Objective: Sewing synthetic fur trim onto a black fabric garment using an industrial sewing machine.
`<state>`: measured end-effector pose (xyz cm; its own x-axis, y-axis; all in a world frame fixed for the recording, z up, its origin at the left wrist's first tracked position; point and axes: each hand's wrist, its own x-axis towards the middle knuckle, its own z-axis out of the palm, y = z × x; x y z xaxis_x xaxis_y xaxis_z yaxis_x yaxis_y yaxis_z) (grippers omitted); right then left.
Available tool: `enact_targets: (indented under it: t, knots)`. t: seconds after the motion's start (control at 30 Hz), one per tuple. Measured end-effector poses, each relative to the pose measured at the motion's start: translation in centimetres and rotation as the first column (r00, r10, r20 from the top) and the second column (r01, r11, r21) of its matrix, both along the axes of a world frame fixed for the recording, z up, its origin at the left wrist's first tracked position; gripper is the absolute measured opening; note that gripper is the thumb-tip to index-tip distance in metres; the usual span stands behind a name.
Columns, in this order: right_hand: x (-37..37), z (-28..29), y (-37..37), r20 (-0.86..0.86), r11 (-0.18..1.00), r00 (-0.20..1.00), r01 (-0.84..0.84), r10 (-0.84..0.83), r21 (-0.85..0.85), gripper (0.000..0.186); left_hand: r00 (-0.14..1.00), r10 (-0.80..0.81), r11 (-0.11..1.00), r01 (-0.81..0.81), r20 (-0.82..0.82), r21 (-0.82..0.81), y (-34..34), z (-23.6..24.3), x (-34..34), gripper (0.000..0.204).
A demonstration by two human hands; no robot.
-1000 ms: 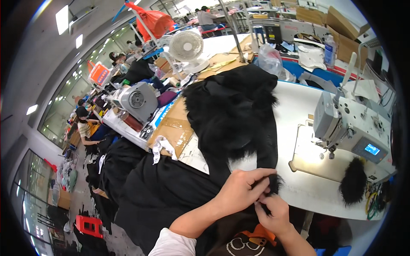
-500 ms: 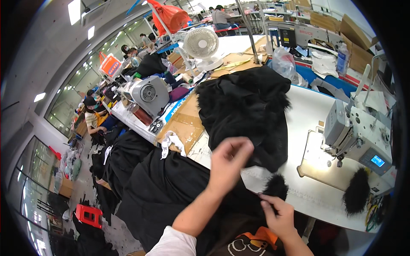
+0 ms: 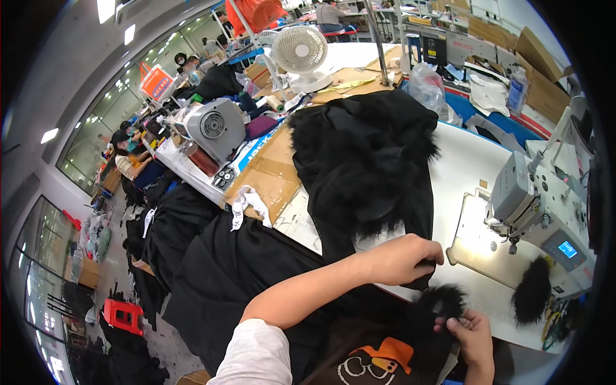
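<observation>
A black fabric piece with furry trim (image 3: 362,154) lies in a loose heap on the white sewing table. My left hand (image 3: 405,260) is closed at its near edge, fingers curled down over the black cloth; their tips are partly hidden. Lower right, my right hand (image 3: 473,332) pinches a small black fur piece (image 3: 443,300) between thumb and fingers, just off the table's front edge. A second black fur piece (image 3: 532,290) rests by the sewing machine (image 3: 536,205), whose lamp lights its needle plate.
Large black cloth (image 3: 224,269) hangs over the left side, beside my left arm. A white fan (image 3: 299,51) stands at the back on cardboard (image 3: 266,176). Another machine (image 3: 212,128) is to the left. A red plastic stool (image 3: 124,316) stands on the floor; people work farther off.
My left hand has moved right and down to the fabric's near edge. My right hand has shifted right with the small fur piece. The heaped fabric's near part has changed shape.
</observation>
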<state>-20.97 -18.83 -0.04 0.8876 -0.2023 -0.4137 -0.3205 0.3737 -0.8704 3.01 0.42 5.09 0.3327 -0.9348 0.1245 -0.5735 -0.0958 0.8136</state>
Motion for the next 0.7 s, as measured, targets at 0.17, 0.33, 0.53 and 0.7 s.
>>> enact_targets:
  t: [0.17,0.33,0.53,0.7]
  knots:
    - [0.1,-0.8,-1.0,-0.072,0.975,0.981,0.166,-0.179,-0.151,0.021,1.000,-0.001,1.000,0.000,-0.027,-0.021,0.5,-1.7,0.2,0.025]
    - [7.9,3.5,0.4,0.432,0.877,0.868,0.389,-0.245,-0.283,0.027,0.992,-0.055,0.994,0.066,-0.116,0.091,1.8,1.1,0.2,0.023]
    - [10.7,2.1,0.8,0.516,0.765,0.804,0.124,0.296,-0.632,0.017,0.952,-0.062,0.976,0.121,-0.300,0.180,0.6,0.9,1.6,0.027]
    - [10.0,2.0,0.7,0.407,0.687,0.798,-0.013,0.445,-0.727,0.022,0.735,0.176,0.984,-0.109,-0.655,0.143,0.5,0.1,1.0,0.023]
